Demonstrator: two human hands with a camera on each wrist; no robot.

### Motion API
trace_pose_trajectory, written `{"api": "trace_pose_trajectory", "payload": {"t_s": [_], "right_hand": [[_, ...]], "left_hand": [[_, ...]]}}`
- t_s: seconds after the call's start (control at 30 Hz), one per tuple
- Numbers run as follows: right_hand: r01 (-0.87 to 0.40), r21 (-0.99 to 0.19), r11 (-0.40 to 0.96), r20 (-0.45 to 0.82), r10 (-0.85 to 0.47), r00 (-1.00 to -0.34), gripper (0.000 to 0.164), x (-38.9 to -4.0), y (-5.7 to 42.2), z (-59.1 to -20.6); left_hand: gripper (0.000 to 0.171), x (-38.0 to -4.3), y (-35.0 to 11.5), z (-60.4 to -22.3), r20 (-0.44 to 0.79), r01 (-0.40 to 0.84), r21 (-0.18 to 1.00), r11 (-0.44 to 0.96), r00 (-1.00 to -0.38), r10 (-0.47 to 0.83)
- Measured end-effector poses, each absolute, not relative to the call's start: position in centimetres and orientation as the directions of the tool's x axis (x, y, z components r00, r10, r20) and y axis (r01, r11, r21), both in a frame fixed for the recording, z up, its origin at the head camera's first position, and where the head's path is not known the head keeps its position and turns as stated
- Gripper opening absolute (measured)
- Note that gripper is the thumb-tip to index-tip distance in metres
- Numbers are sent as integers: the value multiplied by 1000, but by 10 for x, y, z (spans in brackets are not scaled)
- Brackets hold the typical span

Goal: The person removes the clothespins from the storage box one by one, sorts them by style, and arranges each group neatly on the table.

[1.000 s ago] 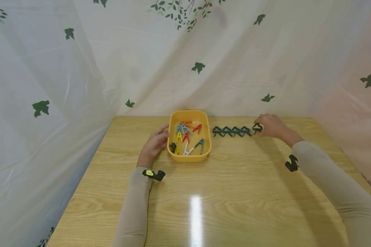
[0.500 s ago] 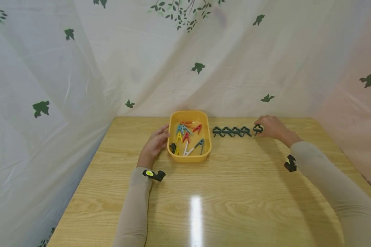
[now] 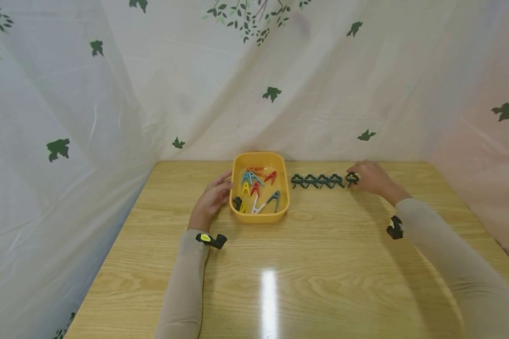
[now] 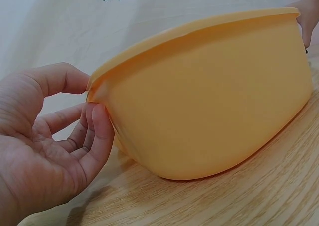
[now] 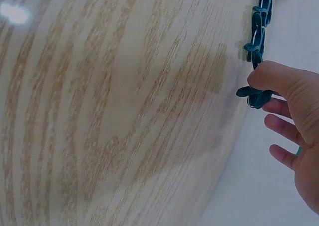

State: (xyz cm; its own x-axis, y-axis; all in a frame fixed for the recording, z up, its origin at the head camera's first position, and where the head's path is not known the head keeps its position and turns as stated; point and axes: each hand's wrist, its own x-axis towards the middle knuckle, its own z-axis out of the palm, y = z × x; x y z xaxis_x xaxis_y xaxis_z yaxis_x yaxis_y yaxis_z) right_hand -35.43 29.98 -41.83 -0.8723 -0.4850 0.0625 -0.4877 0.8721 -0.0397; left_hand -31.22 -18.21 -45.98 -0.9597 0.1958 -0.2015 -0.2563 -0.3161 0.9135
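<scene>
My right hand (image 3: 371, 177) pinches a small dark green plastic clip (image 3: 352, 179) between thumb and fingers, at the right end of a row of similar dark green clips (image 3: 316, 181). In the right wrist view the held clip (image 5: 255, 96) sits under the thumb, with the other fingers loosely bent beside it. My left hand (image 3: 213, 197) rests against the left side of a yellow plastic tub (image 3: 260, 218). Relaxed fingertips touch the tub's outer wall (image 4: 209, 101) just below its rim in the left wrist view.
Inside the tub lie several loose clips, among them a red clip (image 3: 255, 188), a white clip (image 3: 258, 205) and a grey-blue clip (image 3: 275, 197). The wooden table (image 3: 322, 273) meets a leaf-printed curtain (image 3: 314, 117) along its back edge.
The right hand has shifted slightly left and lowered, bringing its clip close to the end of the row. The left hand and tub have stayed in place.
</scene>
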Motion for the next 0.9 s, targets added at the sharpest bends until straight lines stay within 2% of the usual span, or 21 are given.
{"api": "trace_pose_trajectory", "payload": {"t_s": [0.4,0.9], "right_hand": [[-448,-163,879,36,-448,-893,52,-360,301,-427],[-426,-201,882,-10,-437,-899,50,-360,300,-428]], "left_hand": [[52,-311,-184,-459,-196,-255,914,-316,-958,208],[51,-311,-184,-459,-204,-263,912,-316,-957,207]]}}
